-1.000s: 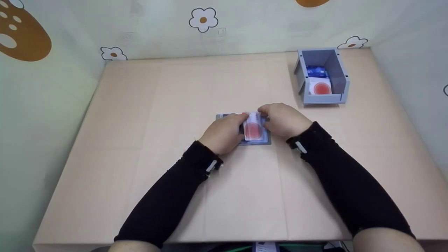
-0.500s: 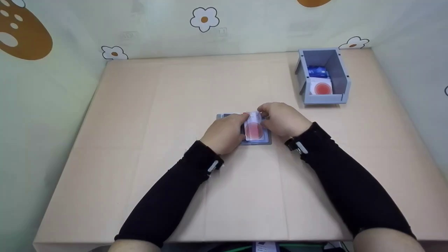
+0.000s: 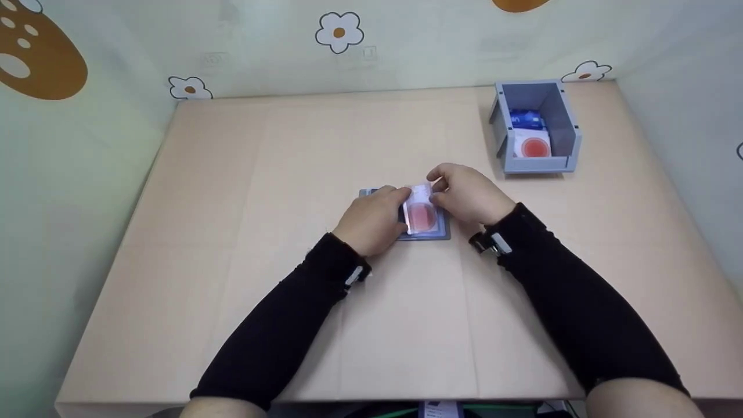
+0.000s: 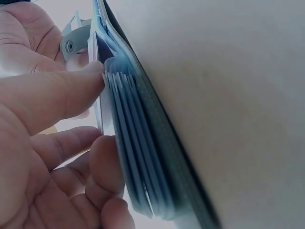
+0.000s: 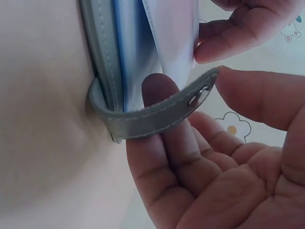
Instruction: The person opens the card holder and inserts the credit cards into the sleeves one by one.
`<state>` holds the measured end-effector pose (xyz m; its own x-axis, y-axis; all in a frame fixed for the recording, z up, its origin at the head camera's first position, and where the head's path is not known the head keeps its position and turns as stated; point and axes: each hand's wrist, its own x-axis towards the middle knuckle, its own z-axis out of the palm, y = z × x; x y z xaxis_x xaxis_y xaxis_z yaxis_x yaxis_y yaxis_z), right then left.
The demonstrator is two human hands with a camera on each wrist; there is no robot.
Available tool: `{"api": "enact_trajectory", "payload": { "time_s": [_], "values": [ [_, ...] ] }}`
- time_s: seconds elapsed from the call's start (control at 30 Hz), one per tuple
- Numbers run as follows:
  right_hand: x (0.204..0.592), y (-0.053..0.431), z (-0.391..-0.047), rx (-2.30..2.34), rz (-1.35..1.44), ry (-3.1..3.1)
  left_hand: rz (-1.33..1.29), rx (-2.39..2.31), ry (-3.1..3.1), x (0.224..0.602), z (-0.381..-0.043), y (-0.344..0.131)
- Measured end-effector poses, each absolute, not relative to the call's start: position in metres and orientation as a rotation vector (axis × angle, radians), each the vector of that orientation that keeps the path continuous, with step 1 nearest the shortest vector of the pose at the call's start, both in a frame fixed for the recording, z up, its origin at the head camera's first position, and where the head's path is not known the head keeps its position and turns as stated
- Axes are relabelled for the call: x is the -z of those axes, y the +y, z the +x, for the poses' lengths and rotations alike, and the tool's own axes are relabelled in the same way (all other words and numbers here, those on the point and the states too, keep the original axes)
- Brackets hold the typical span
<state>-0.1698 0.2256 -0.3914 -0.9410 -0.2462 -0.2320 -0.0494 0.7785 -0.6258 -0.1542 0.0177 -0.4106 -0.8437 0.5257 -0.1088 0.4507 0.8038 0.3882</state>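
A small grey card holder (image 3: 442,232) lies on the table between the hands. In the left wrist view its clear sleeves (image 4: 140,152) stand fanned. My left hand (image 3: 371,222) pinches a white card with a red circle (image 3: 422,217) by its left edge, over the holder; whether the card is inside a sleeve I cannot tell. At the right edge, my right hand (image 3: 473,194) holds the holder's snap strap (image 5: 152,119): the strap crosses the fingers, and the thumb touches its tip. One fingertip (image 5: 159,88) shows behind the strap, near the sleeves.
A grey open-front bin (image 3: 537,164) stands at the back right of the table (image 3: 290,151), with a blue card (image 3: 525,119) and a white card with a red circle (image 3: 534,146) inside. Walls border the table's back and sides.
The right hand has moved slightly up and away from the table. The card's left edge shows more, and it looks a little tilted. My left hand has stayed nearly in place.
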Motion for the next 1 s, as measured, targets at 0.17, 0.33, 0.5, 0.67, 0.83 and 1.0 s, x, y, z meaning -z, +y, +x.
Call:
{"api": "enact_trajectory", "payload": {
  "time_s": [0.17,0.33,0.5,0.67,0.83,1.0],
  "values": [
    [0.394,0.227,-0.171,0.983,-0.196,2.662,0.762,-0.501,2.785,0.410,-0.154,0.018],
    [0.397,0.228,-0.173,1.018,-0.181,2.635,0.749,-0.476,2.785,0.409,-0.152,0.019],
    [0.398,0.228,-0.175,0.993,-0.186,2.627,0.723,-0.464,2.791,0.408,-0.152,0.020],
    [0.399,0.229,-0.176,0.967,-0.162,2.616,0.725,-0.448,2.803,0.409,-0.152,0.021],
    [0.400,0.229,-0.177,0.955,-0.141,2.610,0.720,-0.473,2.806,0.408,-0.153,0.018],
    [0.399,0.229,-0.177,0.955,-0.133,2.605,0.690,-0.472,2.823,0.405,-0.155,0.008]
  ]
}}
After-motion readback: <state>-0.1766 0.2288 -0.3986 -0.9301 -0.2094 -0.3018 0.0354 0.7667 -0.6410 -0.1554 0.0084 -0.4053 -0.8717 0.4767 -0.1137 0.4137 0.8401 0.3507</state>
